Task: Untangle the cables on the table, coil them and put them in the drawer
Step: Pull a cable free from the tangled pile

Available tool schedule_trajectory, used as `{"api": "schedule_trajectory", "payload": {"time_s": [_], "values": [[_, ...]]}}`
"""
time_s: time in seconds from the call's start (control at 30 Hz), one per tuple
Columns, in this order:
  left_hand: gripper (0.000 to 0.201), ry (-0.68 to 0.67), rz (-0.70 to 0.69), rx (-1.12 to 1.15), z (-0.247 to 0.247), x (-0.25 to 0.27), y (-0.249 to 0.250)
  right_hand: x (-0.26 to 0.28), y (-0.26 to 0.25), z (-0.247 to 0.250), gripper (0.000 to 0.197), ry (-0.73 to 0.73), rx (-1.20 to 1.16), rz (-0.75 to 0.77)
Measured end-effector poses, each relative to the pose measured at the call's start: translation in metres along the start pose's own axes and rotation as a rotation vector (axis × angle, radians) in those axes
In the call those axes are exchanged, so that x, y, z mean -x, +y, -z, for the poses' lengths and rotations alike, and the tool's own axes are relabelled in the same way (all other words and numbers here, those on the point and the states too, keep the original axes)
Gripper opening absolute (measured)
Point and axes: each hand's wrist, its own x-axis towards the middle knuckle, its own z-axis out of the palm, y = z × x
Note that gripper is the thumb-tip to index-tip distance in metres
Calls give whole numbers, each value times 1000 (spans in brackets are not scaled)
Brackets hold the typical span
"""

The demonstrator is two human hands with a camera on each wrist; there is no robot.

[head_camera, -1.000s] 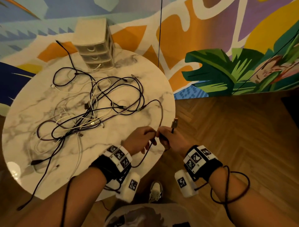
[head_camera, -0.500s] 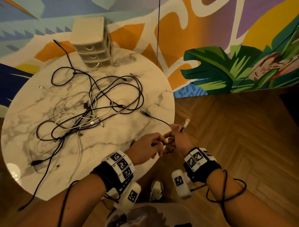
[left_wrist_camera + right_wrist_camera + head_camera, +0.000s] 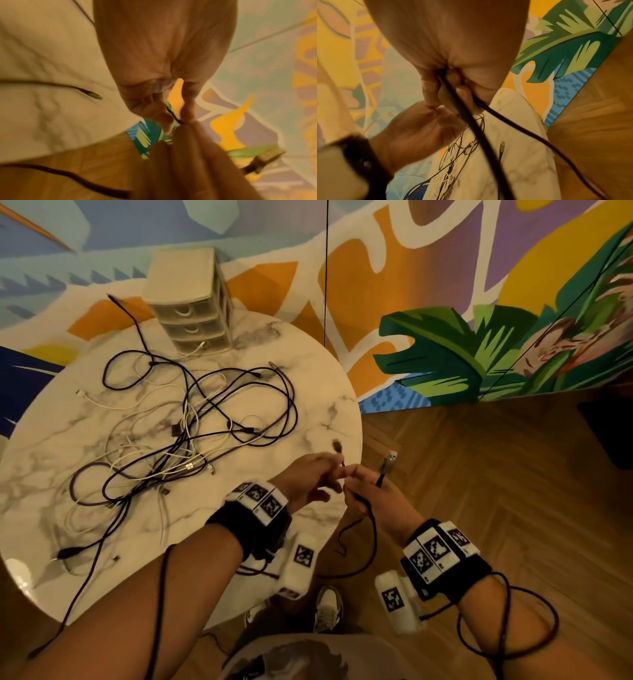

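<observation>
A tangle of black, purple and white cables (image 3: 178,436) lies across the round marble table (image 3: 325,392). Both hands hold one black cable (image 3: 371,529) clear of the pile, just off the table's right edge. My left hand (image 3: 308,481) pinches it right below a small plug (image 3: 337,446) that points up. My right hand (image 3: 368,491) grips the doubled cable, and the USB plug (image 3: 390,461) sticks up from it. A loop hangs below the hands. In the right wrist view two black strands (image 3: 471,121) run out of the fist. The left wrist view shows the cable (image 3: 173,115) pinched between fingertips.
A small cream three-drawer unit (image 3: 191,306) stands at the table's far edge, drawers closed, a white plug poking from the bottom one. A painted mural wall (image 3: 479,302) lies behind, wooden floor (image 3: 496,508) to the right. A shoe (image 3: 329,607) shows below the table edge.
The black cable's far end has been drawn off the table and now stands up from my left hand. Both hands have come together a little further right.
</observation>
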Motion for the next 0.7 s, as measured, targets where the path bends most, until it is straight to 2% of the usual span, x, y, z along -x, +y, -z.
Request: {"api": "schedule_trajectory", "payload": {"time_s": [0.1, 0.17, 0.27, 0.33, 0.4, 0.43, 0.5, 0.57, 0.7], "values": [[16, 33, -119, 136, -21, -5, 15, 12, -2, 0, 14, 11, -9, 10], [17, 41, -226, 82, -34, -4, 24, 19, -2, 3, 13, 107, -19, 16], [27, 79, -396, -218, -51, 7, 29, 24, -6, 12, 8, 266, -61, 9], [28, 80, -549, -570, -62, 14, 24, 28, -12, 18, 5, 241, -33, -18], [20, 79, -659, -883, -73, 19, 13, 31, -14, 20, 21, 198, 44, -59], [17, 106, -677, -939, -76, 21, 11, 32, -14, 20, 29, 186, 62, -61], [17, 154, -732, -871, -79, 25, 11, 35, -14, 19, 34, 140, 83, -41], [18, 128, -795, -801, -77, 29, 16, 36, -12, 18, 34, 102, 103, -67], [15, 69, -842, -866, -74, 35, 20, 39, -14, 13, 39, 79, 148, -95]]}}
